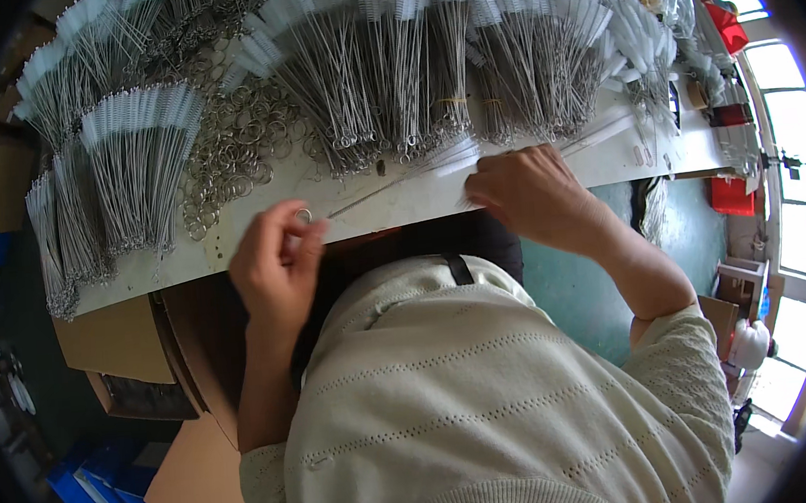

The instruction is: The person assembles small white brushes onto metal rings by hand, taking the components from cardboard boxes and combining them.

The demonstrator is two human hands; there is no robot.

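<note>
Left hand [278, 265], palm turned partly inward, pinches one small ring [303, 211] between the thumb and the bent fingers, just in front of the ring pile [249, 122] and a little to its right. The ring is a thin, round, silvery band with an open centre, and part of it shows above the thumb. Right hand [539, 186] is farther right of the pile, back of the hand up, fingers bent down and drawn narrow; whether they grip anything I cannot tell.

Between the hands, in front of the pile and to its right, a single brush [434, 166] lies aslant. Its slim grey wire stem points toward the left fingertips, and its pale, almost see-through bristles reach to just beside the right hand.

The pile itself is a loose scatter of shiny metal loops, many overlapping, on the pale table [180, 272]. To its right stand dense fans of brushes [400, 74], white bristles at the far end and wire loops at the near end. To its left spread similar bundles [140, 167].
</note>
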